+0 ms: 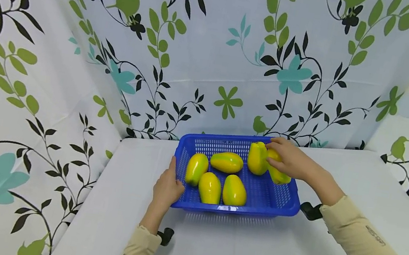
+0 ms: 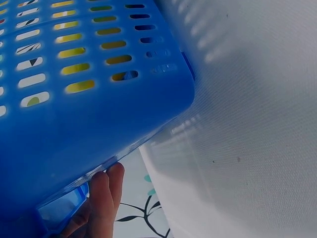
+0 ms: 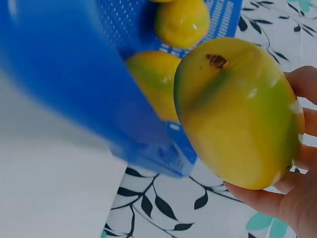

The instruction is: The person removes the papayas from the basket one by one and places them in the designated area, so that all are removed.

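Note:
My right hand (image 1: 291, 159) holds a yellow-green mango (image 1: 278, 174) over the right end of a blue plastic basket (image 1: 233, 210). In the right wrist view, its fingers and thumb curl round the side of this mango (image 3: 237, 114), whose brown stem end faces the camera. Another mango (image 1: 258, 158) stands right beside it in the head view. Several more mangoes lie in the basket's left and middle, one of them a mango (image 1: 227, 162) on its side. At the basket's left end my left hand (image 1: 168, 187) grips the rim, with fingertips (image 2: 115, 173) against the outer wall.
The basket sits on a white-covered table (image 1: 131, 178). Behind it and at both sides hangs a white curtain (image 1: 199, 63) printed with leaves, birds and flowers. Dark wrist devices (image 1: 166, 236) show near both sleeves.

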Demonstrator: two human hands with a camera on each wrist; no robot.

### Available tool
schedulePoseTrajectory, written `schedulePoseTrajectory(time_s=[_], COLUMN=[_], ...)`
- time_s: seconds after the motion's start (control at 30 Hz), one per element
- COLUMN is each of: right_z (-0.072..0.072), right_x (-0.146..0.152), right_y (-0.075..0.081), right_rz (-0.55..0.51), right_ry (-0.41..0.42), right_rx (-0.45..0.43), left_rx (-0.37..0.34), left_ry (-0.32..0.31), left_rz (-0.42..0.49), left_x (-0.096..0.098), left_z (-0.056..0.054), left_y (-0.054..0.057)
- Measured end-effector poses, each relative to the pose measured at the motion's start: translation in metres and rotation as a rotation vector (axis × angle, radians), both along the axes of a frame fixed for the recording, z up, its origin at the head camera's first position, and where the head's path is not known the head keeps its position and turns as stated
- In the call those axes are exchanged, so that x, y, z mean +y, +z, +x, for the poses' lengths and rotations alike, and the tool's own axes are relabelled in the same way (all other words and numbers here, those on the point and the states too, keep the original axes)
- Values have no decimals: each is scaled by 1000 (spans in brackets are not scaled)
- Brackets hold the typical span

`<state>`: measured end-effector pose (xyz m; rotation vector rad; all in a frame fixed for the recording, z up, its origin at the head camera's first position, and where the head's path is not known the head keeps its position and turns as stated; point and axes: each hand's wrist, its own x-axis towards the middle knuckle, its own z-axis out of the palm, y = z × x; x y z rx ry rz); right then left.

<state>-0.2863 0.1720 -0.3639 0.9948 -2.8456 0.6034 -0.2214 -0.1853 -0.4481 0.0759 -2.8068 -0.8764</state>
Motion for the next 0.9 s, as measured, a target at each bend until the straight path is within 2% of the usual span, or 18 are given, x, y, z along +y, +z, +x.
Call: schedulePoseTrajectory(time_s=[0.3, 0.5, 0.7, 0.9], right_z=[-9, -18, -25, -35], right_x=[21, 37, 51, 65], right_y=[8, 4, -17, -52], right_rz=[11, 37, 24, 19], right_ry=[-73, -126, -141, -155], right_rx=[63, 86, 70, -17], left_rx=[-7, 3, 12, 1], left_ry=[10, 2, 4, 5], left_rz=[-15, -23, -26, -31], left_x=[-1, -3, -1, -1], left_z=[0, 2, 3, 2], left_y=[-1, 2, 3, 0])
